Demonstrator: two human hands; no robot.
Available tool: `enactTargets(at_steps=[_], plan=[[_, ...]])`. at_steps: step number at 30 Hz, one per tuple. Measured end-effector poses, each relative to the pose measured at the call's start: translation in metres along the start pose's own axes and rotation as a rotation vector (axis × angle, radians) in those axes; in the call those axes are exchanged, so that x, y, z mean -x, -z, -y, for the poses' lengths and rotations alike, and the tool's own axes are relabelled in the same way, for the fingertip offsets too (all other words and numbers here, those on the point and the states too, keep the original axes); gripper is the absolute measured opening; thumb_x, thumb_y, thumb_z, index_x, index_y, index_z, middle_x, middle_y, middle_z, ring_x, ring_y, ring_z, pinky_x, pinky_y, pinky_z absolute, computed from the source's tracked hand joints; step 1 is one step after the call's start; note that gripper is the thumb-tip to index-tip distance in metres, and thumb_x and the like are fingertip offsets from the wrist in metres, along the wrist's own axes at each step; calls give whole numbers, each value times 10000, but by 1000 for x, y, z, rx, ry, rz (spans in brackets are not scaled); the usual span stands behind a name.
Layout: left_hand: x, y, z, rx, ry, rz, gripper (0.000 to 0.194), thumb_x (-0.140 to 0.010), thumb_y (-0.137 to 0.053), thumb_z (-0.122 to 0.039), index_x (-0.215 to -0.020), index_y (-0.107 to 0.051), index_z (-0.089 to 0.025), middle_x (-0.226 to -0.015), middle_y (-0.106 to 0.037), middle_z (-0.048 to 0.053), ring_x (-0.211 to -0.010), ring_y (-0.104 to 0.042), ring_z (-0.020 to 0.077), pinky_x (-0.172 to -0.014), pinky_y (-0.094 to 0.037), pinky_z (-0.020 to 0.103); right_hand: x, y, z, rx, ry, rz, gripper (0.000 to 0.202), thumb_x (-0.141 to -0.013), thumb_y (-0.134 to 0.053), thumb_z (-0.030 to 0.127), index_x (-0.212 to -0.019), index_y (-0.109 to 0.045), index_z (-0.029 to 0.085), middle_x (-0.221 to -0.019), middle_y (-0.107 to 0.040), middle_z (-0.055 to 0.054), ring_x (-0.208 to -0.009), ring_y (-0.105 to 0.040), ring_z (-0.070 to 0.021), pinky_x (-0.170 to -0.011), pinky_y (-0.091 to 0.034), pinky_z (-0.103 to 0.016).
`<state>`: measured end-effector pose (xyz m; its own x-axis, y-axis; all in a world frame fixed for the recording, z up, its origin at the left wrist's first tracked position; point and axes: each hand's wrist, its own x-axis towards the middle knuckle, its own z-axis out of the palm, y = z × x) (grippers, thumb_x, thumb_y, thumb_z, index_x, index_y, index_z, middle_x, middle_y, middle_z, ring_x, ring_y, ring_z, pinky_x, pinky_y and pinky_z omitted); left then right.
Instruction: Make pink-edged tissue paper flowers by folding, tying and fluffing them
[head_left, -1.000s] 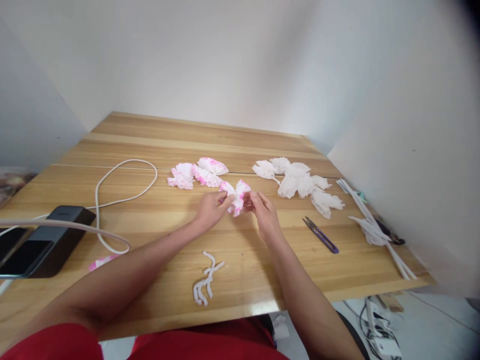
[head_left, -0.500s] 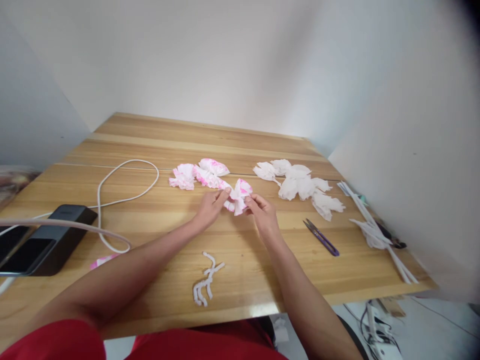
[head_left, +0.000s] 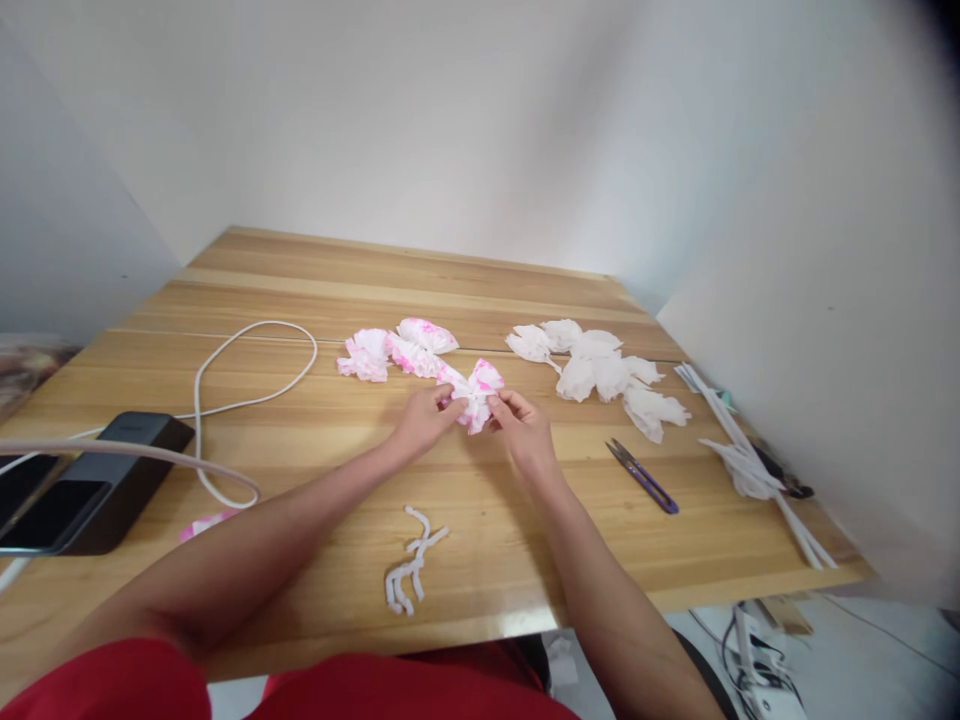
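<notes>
A crinkled white and pink paper flower [head_left: 481,380] is pinched between my two hands near the middle of the wooden table. My left hand [head_left: 431,415] grips its left side with thumb and fingers together. On its right edge, my right hand [head_left: 519,415] holds it with thumb and forefinger. More pink-edged paper flowers [head_left: 422,335] lie just behind and to the left. White paper flowers [head_left: 595,362] spread out to the right. Short white twisted strips [head_left: 412,565] rest nearer to me, and purple-handled thread snips [head_left: 643,477] lie right of my right hand.
On the left, a black device stand [head_left: 124,485] sits beside a looped white cable [head_left: 257,402]. A pink and white piece [head_left: 202,525] shows by my left forearm. Long white strips [head_left: 757,465] lie along the right edge of the table [head_left: 390,260].
My left hand has shifted slightly, its thumb now lower and nearer my right thumb at the flower's middle. The flower's left part shows more fully.
</notes>
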<state>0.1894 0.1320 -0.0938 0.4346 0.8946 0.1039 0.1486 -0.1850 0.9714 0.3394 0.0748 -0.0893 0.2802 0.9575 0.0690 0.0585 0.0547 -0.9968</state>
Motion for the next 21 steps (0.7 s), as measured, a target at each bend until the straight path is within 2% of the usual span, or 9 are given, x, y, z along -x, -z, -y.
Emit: enactTargets(at_steps=[4,6,8,10,13,17,19,21], plan=[[-1,1,-4,388,114,65,247,-714,-590,-382,-729,-570,-137,-689,-600,15,-644,-529,140,-654,-412,257,-2,3,-1,-232,-167,12,254,-719,-686,413,-760,-636,167,-706,-607,-1,-597,-519,-97,-551,-433,-214],[-2,0,-4,463,133,64,251,-705,-607,-382,-730,-570,-135,-700,-607,23,-656,-533,140,-668,-414,257,-3,3,-1,-293,-207,28,262,-701,-708,407,-750,-629,162,-698,-602,-2,-589,-513,-92,-532,-421,-204],[-2,-1,-2,426,109,61,255,-708,-600,-386,-715,-558,-136,-677,-591,17,-639,-519,138,-646,-402,252,-3,2,-1,-298,-198,22,266,-710,-701,412,-750,-625,160,-699,-601,-2,-593,-513,-92,-533,-422,-202],[-2,-1,0,282,44,46,256,-731,-568,-392,-685,-535,-142,-628,-546,-3,-603,-486,130,-598,-369,240,-2,0,1,-235,-151,-2,283,-741,-664,441,-772,-628,162,-714,-608,-7,-609,-525,-101,-552,-436,-212],[1,-1,2,-33,-72,-4,257,-791,-502,-367,-650,-512,-153,-583,-496,-20,-570,-448,125,-550,-316,233,2,-3,4,-24,-26,-52,315,-766,-618,476,-831,-631,168,-738,-622,-11,-626,-544,-121,-577,-453,-233],[10,-1,-2,-437,-261,-10,243,-846,-453,-294,-673,-553,-156,-637,-562,16,-621,-486,151,-585,-310,257,7,-5,7,262,126,-78,294,-750,-639,449,-878,-632,184,-755,-626,-1,-610,-544,-126,-560,-437,-230],[14,-1,-4,-621,-367,-6,218,-838,-463,-267,-679,-565,-157,-665,-579,44,-657,-498,173,-602,-303,275,7,-5,6,249,124,-105,266,-755,-637,441,-824,-623,184,-709,-595,11,-580,-514,-116,-531,-416,-225],[15,-2,-4,-708,-431,-6,195,-817,-482,-253,-666,-558,-158,-672,-574,57,-672,-495,183,-608,-297,281,5,-3,4,120,68,-126,263,-753,-640,442,-771,-603,182,-668,-560,23,-566,-485,-108,-522,-404,-224]])
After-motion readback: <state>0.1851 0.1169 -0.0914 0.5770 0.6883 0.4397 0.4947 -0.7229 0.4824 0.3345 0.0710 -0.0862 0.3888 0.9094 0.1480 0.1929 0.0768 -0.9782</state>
